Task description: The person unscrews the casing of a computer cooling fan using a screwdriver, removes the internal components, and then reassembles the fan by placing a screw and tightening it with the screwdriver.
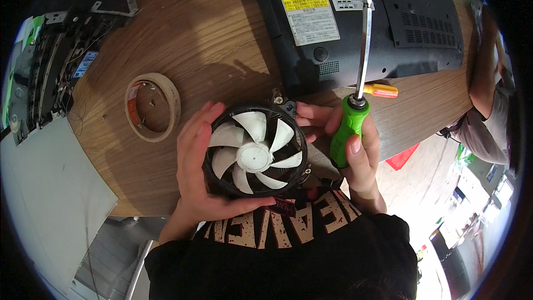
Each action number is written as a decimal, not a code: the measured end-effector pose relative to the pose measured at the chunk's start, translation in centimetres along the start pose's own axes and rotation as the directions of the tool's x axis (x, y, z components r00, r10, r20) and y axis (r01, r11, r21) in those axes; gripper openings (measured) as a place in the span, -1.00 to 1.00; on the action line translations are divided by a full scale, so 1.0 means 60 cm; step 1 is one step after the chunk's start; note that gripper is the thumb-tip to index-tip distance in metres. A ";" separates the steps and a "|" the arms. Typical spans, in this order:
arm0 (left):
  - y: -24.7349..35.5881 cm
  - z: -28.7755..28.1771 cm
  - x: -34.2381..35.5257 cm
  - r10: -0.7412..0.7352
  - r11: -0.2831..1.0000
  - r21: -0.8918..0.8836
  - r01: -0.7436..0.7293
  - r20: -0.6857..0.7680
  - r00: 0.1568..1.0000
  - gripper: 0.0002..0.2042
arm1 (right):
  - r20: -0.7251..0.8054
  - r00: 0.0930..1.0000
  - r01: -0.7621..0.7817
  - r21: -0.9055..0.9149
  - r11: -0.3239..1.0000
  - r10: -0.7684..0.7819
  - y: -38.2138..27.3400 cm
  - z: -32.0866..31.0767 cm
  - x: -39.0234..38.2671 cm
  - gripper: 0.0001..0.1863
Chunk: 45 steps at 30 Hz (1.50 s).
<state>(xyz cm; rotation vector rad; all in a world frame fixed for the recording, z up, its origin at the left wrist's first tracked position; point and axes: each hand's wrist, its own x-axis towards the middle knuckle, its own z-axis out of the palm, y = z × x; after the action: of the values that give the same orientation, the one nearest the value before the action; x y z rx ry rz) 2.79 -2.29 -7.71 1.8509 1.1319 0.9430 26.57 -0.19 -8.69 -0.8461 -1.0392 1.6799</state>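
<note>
A round black cooler fan (254, 151) with white blades sits at the near edge of the wooden table (200, 39), close to my chest. My left hand (195, 166) wraps around its left and lower rim. My right hand (355, 150) grips a screwdriver (355, 83) by its green handle, the long metal shaft pointing up and away. The fingertips of that hand also touch the fan's upper right rim.
A black laptop (361, 22) lies upside down at the back. A roll of tan tape (153, 106) rests to the left, a small orange screwdriver (380, 90) near the laptop. Opened electronics (50, 72) lie at far left. Another person's arm (488, 94) leans in at right.
</note>
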 end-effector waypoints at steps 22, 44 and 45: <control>0.001 -0.005 0.006 0.023 0.995 0.098 -0.022 -0.011 1.000 0.32 | -0.035 0.998 -0.057 0.066 0.996 0.060 0.000 0.008 0.001 -0.54; 0.016 0.003 0.018 0.006 0.996 0.085 0.004 -0.114 0.994 0.05 | -0.073 0.993 -0.085 0.044 0.995 0.088 -0.009 0.007 -0.007 -0.52; 0.015 0.002 0.015 -0.001 0.998 0.067 0.008 -0.108 0.994 0.04 | -0.087 0.993 -0.079 0.049 0.996 0.083 -0.011 0.006 -0.007 -0.52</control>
<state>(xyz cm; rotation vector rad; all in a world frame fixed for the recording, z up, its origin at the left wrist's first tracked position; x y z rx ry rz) 3.54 -1.75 -6.80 1.8689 1.2465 1.0244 26.60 -0.59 -7.92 -0.9361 -0.9136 1.7112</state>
